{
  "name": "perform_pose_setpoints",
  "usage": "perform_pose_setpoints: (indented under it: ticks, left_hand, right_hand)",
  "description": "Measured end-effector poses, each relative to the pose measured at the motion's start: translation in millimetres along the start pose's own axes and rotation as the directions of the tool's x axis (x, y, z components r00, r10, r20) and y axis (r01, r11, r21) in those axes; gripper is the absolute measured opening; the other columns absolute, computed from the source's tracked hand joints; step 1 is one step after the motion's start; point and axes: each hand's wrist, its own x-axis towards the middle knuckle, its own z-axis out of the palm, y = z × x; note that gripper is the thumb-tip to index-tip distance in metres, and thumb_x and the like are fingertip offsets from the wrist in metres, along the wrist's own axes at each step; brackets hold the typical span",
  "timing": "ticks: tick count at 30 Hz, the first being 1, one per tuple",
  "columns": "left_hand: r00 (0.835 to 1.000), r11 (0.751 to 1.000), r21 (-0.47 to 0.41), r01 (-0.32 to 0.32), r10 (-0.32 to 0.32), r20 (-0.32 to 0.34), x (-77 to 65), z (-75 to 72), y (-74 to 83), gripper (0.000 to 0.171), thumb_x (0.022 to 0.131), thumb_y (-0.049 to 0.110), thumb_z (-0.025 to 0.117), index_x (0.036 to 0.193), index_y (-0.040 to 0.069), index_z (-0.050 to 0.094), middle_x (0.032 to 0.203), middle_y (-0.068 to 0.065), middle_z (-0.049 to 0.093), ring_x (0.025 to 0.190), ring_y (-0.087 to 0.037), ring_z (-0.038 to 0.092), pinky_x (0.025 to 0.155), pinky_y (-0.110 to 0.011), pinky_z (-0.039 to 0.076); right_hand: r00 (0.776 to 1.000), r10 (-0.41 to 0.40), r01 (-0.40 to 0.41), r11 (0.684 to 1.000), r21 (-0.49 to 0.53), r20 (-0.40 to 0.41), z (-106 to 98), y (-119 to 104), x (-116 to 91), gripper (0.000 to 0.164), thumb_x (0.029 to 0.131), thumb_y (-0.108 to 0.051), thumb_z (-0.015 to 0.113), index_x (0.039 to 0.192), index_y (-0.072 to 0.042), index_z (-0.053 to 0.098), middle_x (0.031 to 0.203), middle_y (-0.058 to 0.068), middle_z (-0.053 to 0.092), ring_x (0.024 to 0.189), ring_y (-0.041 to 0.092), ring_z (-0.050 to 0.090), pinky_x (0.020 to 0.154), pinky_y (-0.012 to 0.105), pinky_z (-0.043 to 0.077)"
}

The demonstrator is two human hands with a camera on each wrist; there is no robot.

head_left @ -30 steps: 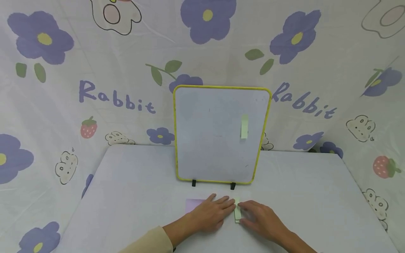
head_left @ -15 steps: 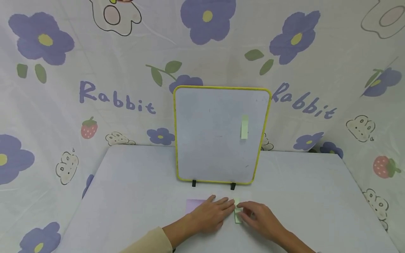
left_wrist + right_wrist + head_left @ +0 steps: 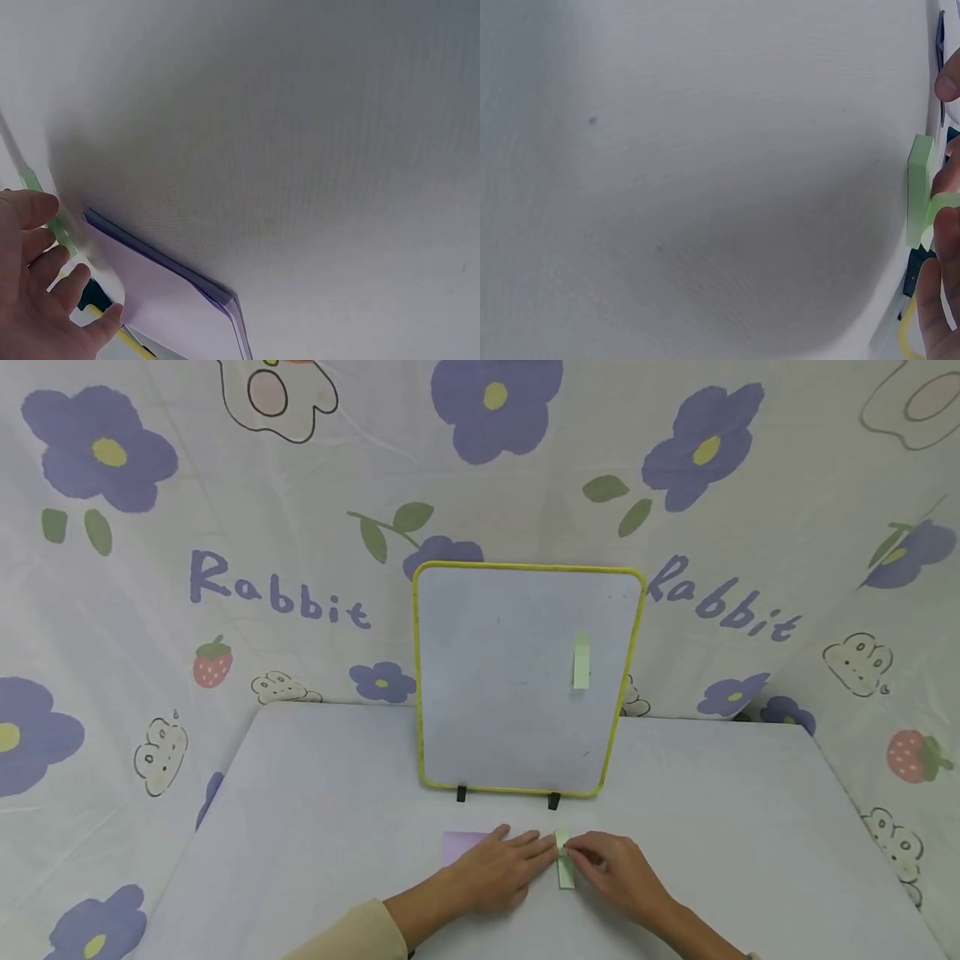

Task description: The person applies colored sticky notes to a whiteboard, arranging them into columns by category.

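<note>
A narrow pad of green sticky notes (image 3: 566,877) lies on the white table between the two hands. My left hand (image 3: 498,870) rests flat with its fingers spread, fingertips at the pad's left edge. My right hand (image 3: 621,870) pinches the top sheet between thumb and forefinger. In the right wrist view that sheet (image 3: 945,200) curls up away from the thick green pad (image 3: 918,187). Partly under the left hand is a purple sticky note pad (image 3: 459,845), whose side edge also shows in the left wrist view.
Behind the hands stands a whiteboard (image 3: 510,693) with a yellow frame on black feet (image 3: 553,802). One green sticky note (image 3: 581,664) hangs on its right half. A patterned cloth (image 3: 300,510) with flowers and "Rabbit" lettering covers the walls around the table.
The right thumb has moved up from the pad's lower end to meet the forefinger, and the top green sheet is now pinched and bent up. The left hand has stayed in place.
</note>
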Motion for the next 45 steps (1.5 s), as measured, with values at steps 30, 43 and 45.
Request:
perform_pose_setpoints:
  ticks: [30,43,45]
  left_hand:
    - [0.995,0.995,0.057,-0.084,0.087,-0.055,6.7,-7.5,-0.3,0.047,0.097,0.031,0.060,0.143,0.025,0.055,0.149,0.005,0.050,0.136,-0.016,0.047,0.096,-0.040,0.048]
    - [0.994,0.995,-0.030,-0.100,0.098,-0.056,13.2,-9.1,-3.5,0.037,0.096,0.026,0.061,0.133,0.025,0.063,0.143,0.006,0.056,0.133,-0.017,0.050,0.091,-0.037,0.051]
    - [0.994,0.994,-0.040,-0.099,0.097,-0.048,13.2,-9.4,-3.4,0.038,0.097,0.026,0.061,0.134,0.025,0.063,0.143,0.006,0.055,0.133,-0.016,0.051,0.088,-0.036,0.052]
  right_hand:
    - [0.997,-0.040,0.045,0.996,0.075,-0.066,-10,-6,8,0.012,0.091,-0.004,0.070,0.102,-0.005,0.075,0.080,-0.002,0.073,0.060,-0.003,0.060,0.051,0.021,0.049]
    - [0.977,-0.099,0.110,0.993,0.047,-0.189,-27,-11,23,0.016,0.088,-0.002,0.073,0.102,-0.006,0.076,0.086,-0.001,0.075,0.056,0.002,0.063,0.046,0.018,0.045]
    - [0.965,-0.128,0.141,0.989,0.039,-0.230,-31,-12,27,0.017,0.087,0.000,0.074,0.102,-0.006,0.076,0.085,-0.001,0.075,0.055,0.003,0.063,0.045,0.016,0.042]
